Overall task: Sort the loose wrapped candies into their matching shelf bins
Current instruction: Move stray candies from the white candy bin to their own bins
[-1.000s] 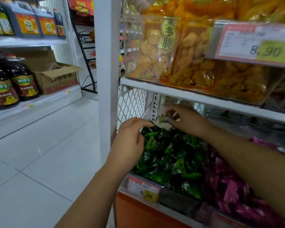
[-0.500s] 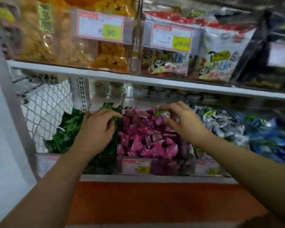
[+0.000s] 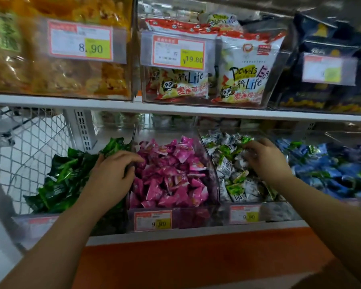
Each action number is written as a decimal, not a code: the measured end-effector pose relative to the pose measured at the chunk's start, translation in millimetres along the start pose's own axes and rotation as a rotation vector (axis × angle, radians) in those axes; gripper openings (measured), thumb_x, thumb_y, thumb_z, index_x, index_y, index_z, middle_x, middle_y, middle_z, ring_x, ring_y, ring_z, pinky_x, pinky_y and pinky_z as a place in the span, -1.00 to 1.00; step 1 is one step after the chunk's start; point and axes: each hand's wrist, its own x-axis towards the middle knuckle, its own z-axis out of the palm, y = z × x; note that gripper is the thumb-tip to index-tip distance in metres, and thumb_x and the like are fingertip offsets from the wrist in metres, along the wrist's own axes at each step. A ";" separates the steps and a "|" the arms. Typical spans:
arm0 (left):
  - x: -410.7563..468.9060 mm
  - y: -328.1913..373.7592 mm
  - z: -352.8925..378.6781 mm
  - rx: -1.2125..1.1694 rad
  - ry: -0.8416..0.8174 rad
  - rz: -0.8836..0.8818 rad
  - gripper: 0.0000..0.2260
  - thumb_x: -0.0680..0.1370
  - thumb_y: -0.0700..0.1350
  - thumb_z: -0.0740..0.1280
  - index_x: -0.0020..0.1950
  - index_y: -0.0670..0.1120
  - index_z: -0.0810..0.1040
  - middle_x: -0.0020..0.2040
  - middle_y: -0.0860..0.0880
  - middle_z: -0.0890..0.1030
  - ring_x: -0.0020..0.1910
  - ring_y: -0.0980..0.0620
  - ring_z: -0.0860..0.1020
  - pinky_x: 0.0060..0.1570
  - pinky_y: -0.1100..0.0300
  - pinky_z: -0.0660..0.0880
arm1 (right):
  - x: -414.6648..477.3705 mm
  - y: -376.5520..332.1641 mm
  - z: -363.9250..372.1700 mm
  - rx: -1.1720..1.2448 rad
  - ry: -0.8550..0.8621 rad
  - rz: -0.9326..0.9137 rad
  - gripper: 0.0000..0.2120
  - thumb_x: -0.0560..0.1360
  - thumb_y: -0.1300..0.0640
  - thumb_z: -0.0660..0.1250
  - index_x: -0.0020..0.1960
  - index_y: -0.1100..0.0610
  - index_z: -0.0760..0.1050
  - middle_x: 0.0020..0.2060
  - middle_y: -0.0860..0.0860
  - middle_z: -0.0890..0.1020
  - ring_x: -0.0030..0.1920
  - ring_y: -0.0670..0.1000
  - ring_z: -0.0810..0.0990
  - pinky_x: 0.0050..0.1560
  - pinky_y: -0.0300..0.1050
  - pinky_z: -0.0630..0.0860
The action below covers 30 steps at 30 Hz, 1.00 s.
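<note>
Single view, head-worn, wide-angle. It faces the shelf front-on with a slight downward tilt, the pink candy bin about centre frame. Very close range: both forearms come in from the bottom corners, left hand just left of the pink candy bin, right hand over the next bin to its right. The upper shelf board runs across above the pink candy bin, and the top edge crops its snack bins. The orange base panel below the bin fills the lower frame. Frame edges bow and blur.
</note>
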 end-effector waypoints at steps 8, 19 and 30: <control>4.7 -4.3 2.0 0.011 -0.015 0.007 -0.75 0.56 -0.23 0.27 0.15 0.04 0.57 0.20 0.07 0.52 0.21 0.03 0.47 0.40 -0.18 0.19 | 13.2 28.3 -5.7 -0.043 -0.077 0.264 -0.73 0.55 0.00 0.29 0.22 0.02 0.54 0.18 0.19 0.56 -0.01 0.25 0.57 -0.02 0.12 0.54; 5.7 -5.3 12.0 0.011 0.019 0.053 -0.74 0.54 -0.26 0.29 0.14 0.01 0.60 0.17 0.06 0.56 0.18 0.03 0.47 0.31 -0.03 0.30 | 38.9 -5.2 20.8 -0.254 -0.526 -0.009 -0.35 0.54 -0.34 -0.10 0.54 -0.15 -0.16 0.54 -0.09 -0.17 0.54 0.04 -0.09 0.47 0.24 -0.16; 3.2 -5.2 5.4 -0.024 0.016 0.046 -0.73 0.53 -0.27 0.29 0.13 0.03 0.60 0.16 0.09 0.54 0.18 0.04 0.46 0.35 -0.17 0.26 | 34.2 -12.3 3.8 -0.162 -0.599 -0.012 -0.42 0.56 -0.30 -0.06 0.53 -0.18 -0.03 0.55 -0.09 -0.03 0.54 0.08 -0.04 0.46 0.23 -0.18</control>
